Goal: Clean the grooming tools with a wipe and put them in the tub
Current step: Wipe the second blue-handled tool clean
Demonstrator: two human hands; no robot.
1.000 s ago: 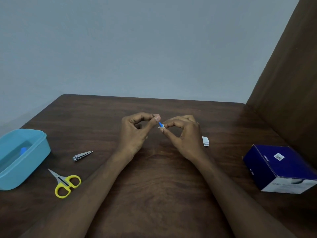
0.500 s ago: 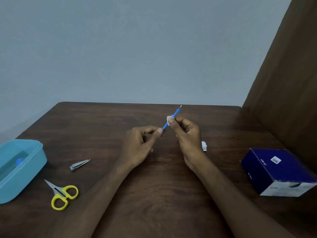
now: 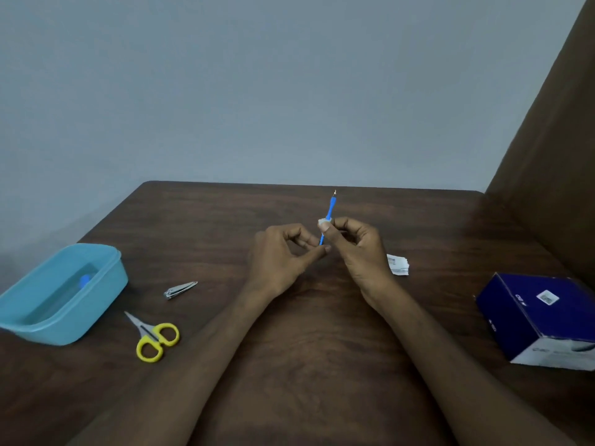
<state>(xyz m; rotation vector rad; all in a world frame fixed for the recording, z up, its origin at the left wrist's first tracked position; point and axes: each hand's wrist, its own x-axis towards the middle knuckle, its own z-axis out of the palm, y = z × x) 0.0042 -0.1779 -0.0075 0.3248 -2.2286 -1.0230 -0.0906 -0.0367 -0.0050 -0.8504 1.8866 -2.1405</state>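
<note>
A thin blue grooming stick with a metal tip (image 3: 329, 210) stands nearly upright above the table's middle. My left hand (image 3: 283, 257) pinches its lower end between thumb and forefinger. My right hand (image 3: 357, 249) pinches a small white wipe (image 3: 323, 223) around its middle. A light blue tub (image 3: 64, 297) sits at the left with a blue item (image 3: 85, 280) inside. On the table between tub and hands lie a silver nail clipper (image 3: 180, 289) and, nearer me, small yellow-handled scissors (image 3: 151, 337).
A torn white wipe wrapper (image 3: 399, 264) lies just right of my right hand. A dark blue box (image 3: 541, 320) rests at the right edge, below a brown wooden panel (image 3: 553, 156). The brown table (image 3: 306, 365) ends at a grey wall.
The blue stick has risen from hidden between my fingertips to nearly upright. My right hand with the wipe has slid up along it. The camera view shifted slightly.
</note>
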